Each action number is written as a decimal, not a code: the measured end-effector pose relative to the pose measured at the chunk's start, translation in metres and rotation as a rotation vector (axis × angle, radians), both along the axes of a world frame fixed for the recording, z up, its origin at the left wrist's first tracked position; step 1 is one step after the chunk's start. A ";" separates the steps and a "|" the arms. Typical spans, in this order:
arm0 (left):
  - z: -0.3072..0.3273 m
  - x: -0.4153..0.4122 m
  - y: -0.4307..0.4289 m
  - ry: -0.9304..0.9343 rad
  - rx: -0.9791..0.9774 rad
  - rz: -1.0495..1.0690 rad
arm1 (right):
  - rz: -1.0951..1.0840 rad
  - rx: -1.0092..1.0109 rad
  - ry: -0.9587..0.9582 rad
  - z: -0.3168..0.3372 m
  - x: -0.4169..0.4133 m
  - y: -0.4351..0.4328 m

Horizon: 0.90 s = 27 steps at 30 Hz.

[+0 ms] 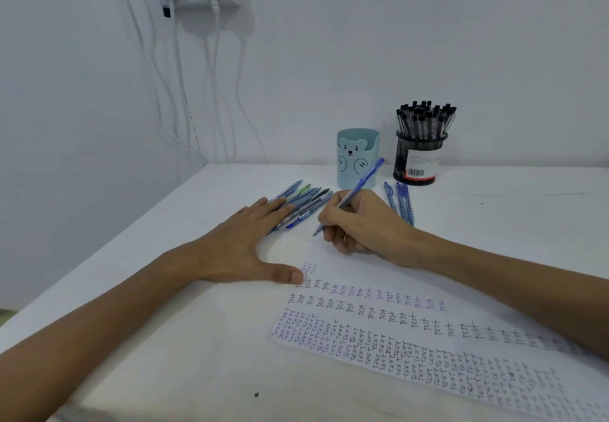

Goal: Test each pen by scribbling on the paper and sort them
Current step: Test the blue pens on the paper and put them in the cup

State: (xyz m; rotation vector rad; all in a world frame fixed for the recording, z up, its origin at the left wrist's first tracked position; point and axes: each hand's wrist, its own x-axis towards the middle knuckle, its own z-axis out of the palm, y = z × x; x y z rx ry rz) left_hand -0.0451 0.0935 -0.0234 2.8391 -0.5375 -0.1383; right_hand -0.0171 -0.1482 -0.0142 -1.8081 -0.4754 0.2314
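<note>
On the worktop (197, 355), your right grip (362, 223) is pinching the blue pen (362, 181), tip at the paper (412, 293). Your left grip (244, 243) is lying flat, fingers straight. Be pressing softly, scribbling in the blank spot.

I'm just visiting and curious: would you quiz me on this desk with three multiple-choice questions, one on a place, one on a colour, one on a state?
1. Relative to the bear cup, the black mesh holder stands
A) to its left
B) to its right
C) inside it

2. What colour is the pen in the right hand?
A) red
B) blue
C) yellow

3. The left hand is
A) lying flat, fingers on the loose pens
B) clenched in a fist
C) lifting the cup

Answers:
1 B, the holder stands right of the cup, by the wall.
2 B, its barrel is blue.
3 A, its straight fingers rest on the pile.
</note>
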 end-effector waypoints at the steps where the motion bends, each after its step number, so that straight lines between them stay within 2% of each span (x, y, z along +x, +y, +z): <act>1: 0.000 0.000 0.000 0.000 0.001 -0.001 | 0.027 0.000 0.004 0.002 -0.003 0.000; 7: -0.001 0.001 0.001 -0.007 0.014 -0.007 | 0.148 -0.172 -0.151 0.001 -0.020 0.000; 27: -0.001 0.001 0.001 0.000 0.019 0.001 | 0.193 -0.173 -0.216 -0.001 -0.022 -0.001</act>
